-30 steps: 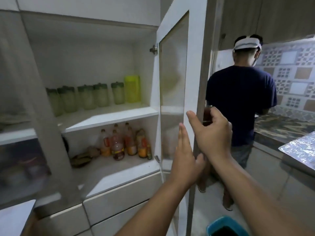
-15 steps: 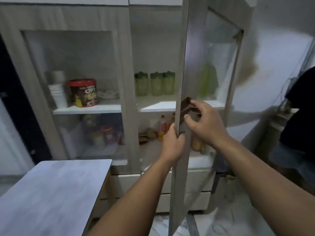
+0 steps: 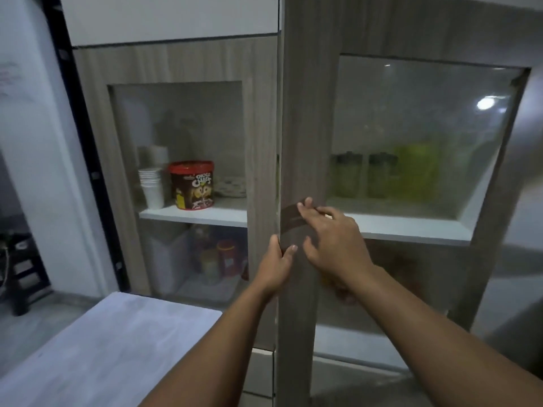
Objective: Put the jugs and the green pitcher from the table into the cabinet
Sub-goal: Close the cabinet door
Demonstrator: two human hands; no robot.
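Grey-white wall and a dark doorway edge fill the far left, and below them the pale table (image 3: 97, 348) runs into the lower corner with nothing on the part in view. Next comes the cabinet (image 3: 182, 63), wood-grained with glass doors. Behind its left door (image 3: 176, 183) sit a stack of white cups (image 3: 152, 186) and a red-lidded Choco Chips tub (image 3: 192, 185) on the upper shelf, with blurred containers below.

At the centre, the left hand (image 3: 274, 265) curls its fingers around the free edge of the right door (image 3: 305, 142), thumb on the face. Just beside it, the right hand (image 3: 329, 233) lies open, fingers spread, against the door frame and the dark handle (image 3: 293, 220); it presses rather than grips.

Through the right door's cloudy glass, two green-lidded jugs (image 3: 364, 176) stand on the upper shelf with the green pitcher (image 3: 417, 171) touching or just beside them on the right. Any further jugs are hidden behind the door frame.

Judging by this, the putting away looks done, and the step in hand is closing the door. A narrow gap seems to remain at the meeting edge, so the next move calls for slipping the left fingers clear before the right palm pushes the door flush, or they could be pinched.
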